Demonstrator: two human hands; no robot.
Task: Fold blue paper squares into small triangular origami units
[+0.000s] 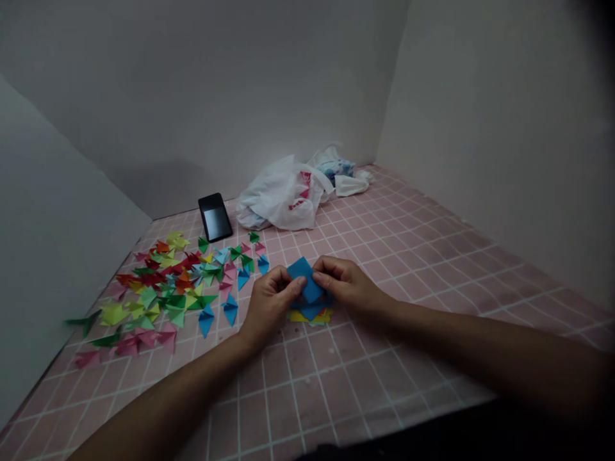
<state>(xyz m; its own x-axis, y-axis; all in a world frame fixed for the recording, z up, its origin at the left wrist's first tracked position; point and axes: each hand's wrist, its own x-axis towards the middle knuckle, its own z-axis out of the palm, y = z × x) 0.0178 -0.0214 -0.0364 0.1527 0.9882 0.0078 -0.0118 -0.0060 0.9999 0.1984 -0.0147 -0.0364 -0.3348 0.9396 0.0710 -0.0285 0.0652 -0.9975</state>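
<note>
green, red, yellow and pink paper cranes crowd the left side, with a few blue cranes along their right edge and a black smartphone lying behind. next, the left hand pinches a blue paper square between thumb and fingers; behind it sits a white plastic bag with red print. the square is raised over a small paper stack, yellow showing at its near edge. the right hand grips the square's other side. further right stretches the pink gridded desk. folding seems the step in hand; the next move likely calls for matched edges and a firm thumb-pressed crease.
</note>
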